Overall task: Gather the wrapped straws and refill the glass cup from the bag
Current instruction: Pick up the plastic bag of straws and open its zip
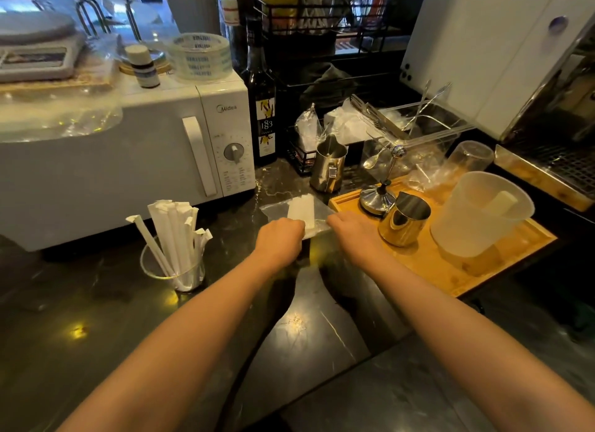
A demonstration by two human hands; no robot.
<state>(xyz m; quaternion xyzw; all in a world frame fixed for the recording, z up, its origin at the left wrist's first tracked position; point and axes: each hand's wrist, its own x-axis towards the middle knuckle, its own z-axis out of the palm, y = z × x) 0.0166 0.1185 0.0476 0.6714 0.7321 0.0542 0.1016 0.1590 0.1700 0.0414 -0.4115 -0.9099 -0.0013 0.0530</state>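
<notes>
A clear plastic bag (277,211) lies flat on the dark counter, with a bundle of white wrapped straws (302,210) inside it. My left hand (280,237) and my right hand (352,230) both grip the bag's near edge, one at each side. To the left stands a glass cup (151,264) with several white wrapped straws (175,229) upright in it, some leaning left.
A white microwave (128,161) sits behind the cup. At the right, a wooden tray (515,248) holds a steel pitcher (404,219), a frosted plastic jug (476,216) and a tamper. Another steel pitcher (328,164) and a syrup bottle (265,116) stand behind the bag.
</notes>
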